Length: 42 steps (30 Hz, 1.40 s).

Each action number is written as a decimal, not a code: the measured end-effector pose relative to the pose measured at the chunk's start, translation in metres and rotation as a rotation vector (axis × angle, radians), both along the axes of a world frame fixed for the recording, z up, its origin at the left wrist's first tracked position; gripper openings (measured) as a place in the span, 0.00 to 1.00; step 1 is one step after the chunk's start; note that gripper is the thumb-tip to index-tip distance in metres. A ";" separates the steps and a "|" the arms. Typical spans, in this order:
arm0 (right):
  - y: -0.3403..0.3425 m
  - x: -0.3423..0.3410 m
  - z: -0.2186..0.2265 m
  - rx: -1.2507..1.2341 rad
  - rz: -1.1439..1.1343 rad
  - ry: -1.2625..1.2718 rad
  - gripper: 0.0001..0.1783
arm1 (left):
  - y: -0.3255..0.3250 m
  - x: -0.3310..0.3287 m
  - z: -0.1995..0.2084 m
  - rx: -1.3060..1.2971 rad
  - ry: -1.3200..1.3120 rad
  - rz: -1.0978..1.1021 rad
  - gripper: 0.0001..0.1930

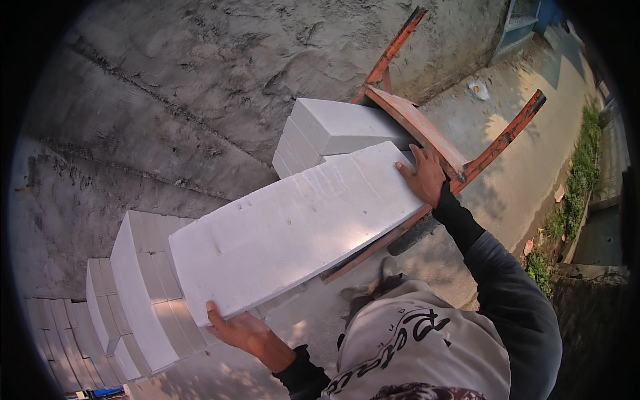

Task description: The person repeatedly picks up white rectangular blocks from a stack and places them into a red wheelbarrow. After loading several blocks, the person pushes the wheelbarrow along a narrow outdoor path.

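A long white lightweight concrete block (300,223) lies across the middle of the view, tilted, its right end higher up in the picture. My left hand (248,339) grips its near left end, thumb on the top face and the other fingers hidden below. My right hand (425,175) clasps its far right end, fingertips over the edge, close to the orange board of a handcart (427,127). Just beyond this block, more white blocks (353,123) sit against that board.
Stacked white and grey blocks (150,280) stand at the left, with more rows (63,340) farther left. A rough grey wall (200,80) runs behind. Two orange handles (510,133) jut out from the cart. Along the right, a concrete path (520,160) borders a grass strip (580,180).
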State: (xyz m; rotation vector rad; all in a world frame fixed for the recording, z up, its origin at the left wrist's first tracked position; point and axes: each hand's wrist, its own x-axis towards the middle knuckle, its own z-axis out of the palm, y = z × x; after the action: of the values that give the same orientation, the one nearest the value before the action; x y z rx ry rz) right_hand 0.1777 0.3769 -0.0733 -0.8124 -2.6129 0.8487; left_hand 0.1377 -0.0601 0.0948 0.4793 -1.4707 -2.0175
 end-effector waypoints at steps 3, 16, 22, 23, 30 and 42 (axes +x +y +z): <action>-0.062 0.032 0.027 0.055 -0.033 0.203 0.32 | 0.003 0.010 -0.003 -0.042 0.041 0.018 0.28; -0.045 0.030 -0.058 -0.193 0.050 0.342 0.26 | 0.048 0.042 0.005 -0.359 0.101 -0.197 0.32; 0.019 0.029 -0.108 -0.328 0.089 0.193 0.35 | 0.103 0.026 -0.017 -0.361 -0.020 -0.453 0.35; 0.032 0.032 -0.120 -0.361 0.095 0.173 0.37 | 0.112 0.024 -0.028 -0.370 -0.015 -0.505 0.35; 0.033 0.020 -0.096 -0.433 0.194 0.122 0.41 | 0.162 0.019 -0.082 -0.702 -0.157 -0.719 0.37; -0.053 -0.012 0.003 -0.496 0.022 0.355 0.34 | 0.101 0.006 -0.165 -0.634 -0.298 -0.650 0.28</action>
State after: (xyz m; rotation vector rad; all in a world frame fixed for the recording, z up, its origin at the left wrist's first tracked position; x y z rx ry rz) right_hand 0.1661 0.3243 -0.0701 -0.6662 -2.1286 1.5254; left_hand 0.1437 0.0408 -0.0701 0.0181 -2.5770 -1.7942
